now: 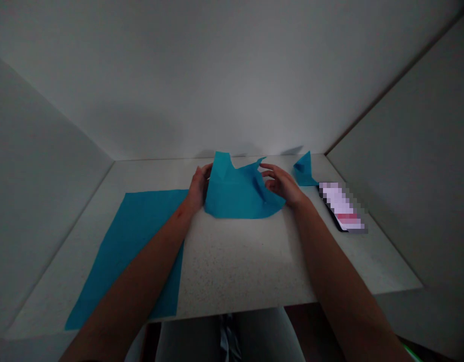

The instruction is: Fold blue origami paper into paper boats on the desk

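Observation:
A partly folded blue paper sheet (237, 191) stands up from the speckled white table (235, 261) at its middle rear. My left hand (198, 188) grips the sheet's left edge, fingers curled behind it. My right hand (282, 185) is at the sheet's right side, fingers bent and pinching a raised flap near the top corner.
A large flat blue sheet (133, 246) lies on the left of the table under my left forearm. A small folded blue paper piece (304, 170) sits at the back right. A phone (343, 207) lies by the right wall. White walls close the table on three sides.

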### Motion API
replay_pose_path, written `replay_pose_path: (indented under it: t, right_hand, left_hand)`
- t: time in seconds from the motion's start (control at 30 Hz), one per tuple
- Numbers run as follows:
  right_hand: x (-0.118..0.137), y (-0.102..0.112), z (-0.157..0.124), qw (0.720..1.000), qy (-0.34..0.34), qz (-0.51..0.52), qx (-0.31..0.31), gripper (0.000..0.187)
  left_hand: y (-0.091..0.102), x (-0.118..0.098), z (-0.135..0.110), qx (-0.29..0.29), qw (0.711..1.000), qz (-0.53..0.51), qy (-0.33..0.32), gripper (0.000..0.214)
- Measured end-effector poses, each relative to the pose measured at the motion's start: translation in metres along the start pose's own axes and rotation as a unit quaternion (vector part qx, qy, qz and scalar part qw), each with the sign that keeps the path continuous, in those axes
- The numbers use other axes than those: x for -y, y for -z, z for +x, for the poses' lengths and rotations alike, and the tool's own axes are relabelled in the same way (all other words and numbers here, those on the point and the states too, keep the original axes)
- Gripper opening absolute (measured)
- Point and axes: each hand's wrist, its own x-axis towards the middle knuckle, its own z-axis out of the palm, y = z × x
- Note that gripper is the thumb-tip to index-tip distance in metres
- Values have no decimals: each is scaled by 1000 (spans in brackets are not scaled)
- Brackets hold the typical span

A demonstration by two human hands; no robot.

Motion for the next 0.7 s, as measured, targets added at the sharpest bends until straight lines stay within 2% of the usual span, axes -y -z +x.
replay_pose_path:
  t: [0.07,0.13,0.27,0.4,0.5,0.57,0.63,0.7]
  right_hand:
    - [1,-2,0,1000,14,-10,-9,67]
    - [-1,2,4,997,48,-43,-52,70]
    - [-7,17,15,979,120,-99,-135,66]
    - [-11,25,17,972,147,-104,-153,62]
    - [-3,16,9,973,150,-148,-90,63]
    - [6,3,-1,976,133,-170,14,65]
    - [14,-12,-12,975,75,-167,127,68]
    - [18,-24,-20,967,-12,-154,203,56]
  left_hand:
    - [3,0,1,-41,998,35,-10,81]
    - [5,0,3,-66,994,88,-5,74]
    - [9,-4,5,-35,992,117,17,67]
    - [13,-10,4,-5,995,64,80,73]
    - [14,-11,0,62,987,48,137,77]
    - [13,-10,-2,94,982,53,158,78]
    - [11,-8,-2,92,982,64,154,76]
    - [11,-7,0,67,987,76,128,72]
